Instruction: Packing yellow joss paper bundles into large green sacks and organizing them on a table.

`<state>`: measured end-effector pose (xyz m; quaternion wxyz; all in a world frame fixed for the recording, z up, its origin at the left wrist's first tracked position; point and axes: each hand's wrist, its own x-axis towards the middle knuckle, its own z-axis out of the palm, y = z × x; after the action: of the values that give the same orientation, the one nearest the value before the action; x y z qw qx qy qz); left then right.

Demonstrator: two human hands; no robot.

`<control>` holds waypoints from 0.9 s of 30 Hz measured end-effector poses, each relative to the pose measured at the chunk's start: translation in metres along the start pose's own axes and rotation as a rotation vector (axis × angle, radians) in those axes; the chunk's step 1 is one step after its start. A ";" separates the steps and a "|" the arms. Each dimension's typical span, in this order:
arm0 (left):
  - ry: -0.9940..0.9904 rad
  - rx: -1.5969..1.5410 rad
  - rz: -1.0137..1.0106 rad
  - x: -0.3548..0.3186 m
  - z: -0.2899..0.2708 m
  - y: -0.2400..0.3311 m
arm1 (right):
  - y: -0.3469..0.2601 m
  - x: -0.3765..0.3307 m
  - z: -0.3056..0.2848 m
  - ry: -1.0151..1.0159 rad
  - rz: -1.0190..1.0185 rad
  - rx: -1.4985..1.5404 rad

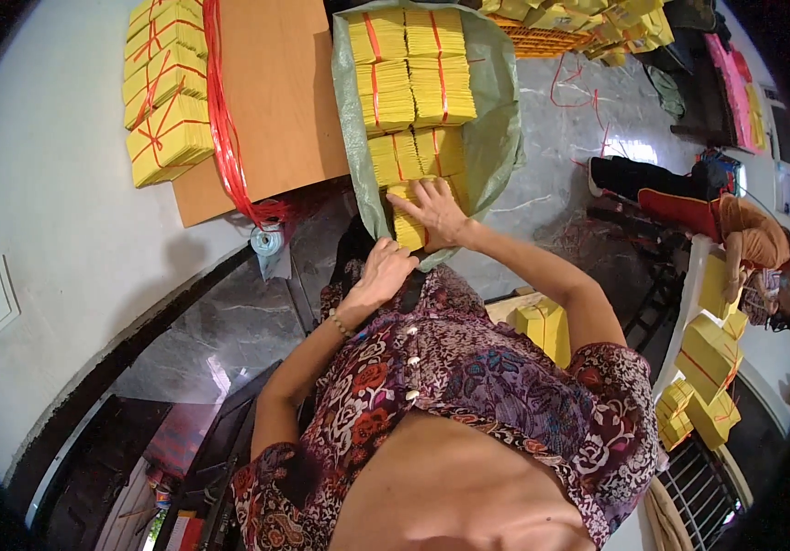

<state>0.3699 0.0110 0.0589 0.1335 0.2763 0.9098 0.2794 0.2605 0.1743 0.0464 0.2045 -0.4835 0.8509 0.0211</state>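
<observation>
A green woven plastic sack [496,129] gapes in front of me, filled with stacked bundles of yellow paper [393,96] tied with red string. My right hand [441,216] lies over the bundle nearest me [408,231], fingers spread on its top. At the sack's near left rim, my left hand [384,275] is closed, its fingers curled on the green edge. The bundle's underside and the left fingertips are partly hidden.
Left stands a wooden table [275,92] with tied yellow bundles [170,138] and hanging red plastic strings [227,147]. Below it is a string roll [267,241]. Another person [753,234] is at the right, near more yellow bundles [709,354]. An orange crate [537,39] stands beyond the sack.
</observation>
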 end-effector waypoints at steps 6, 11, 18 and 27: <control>-0.033 0.000 0.017 0.000 -0.009 0.005 | 0.005 0.003 -0.003 -0.024 -0.097 0.034; -0.060 -0.026 0.021 -0.004 -0.009 0.006 | -0.004 0.011 0.004 -0.005 -0.170 0.076; -0.085 -0.104 -0.024 -0.003 -0.012 0.002 | 0.009 0.017 0.000 -0.004 -0.154 0.282; -0.122 -0.168 -0.020 0.011 -0.017 0.013 | 0.129 0.029 0.123 -0.452 0.631 2.017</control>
<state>0.3601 0.0187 0.0789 0.2144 0.2716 0.8759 0.3362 0.1808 0.2479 -0.0982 0.6459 0.1636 0.5048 -0.5489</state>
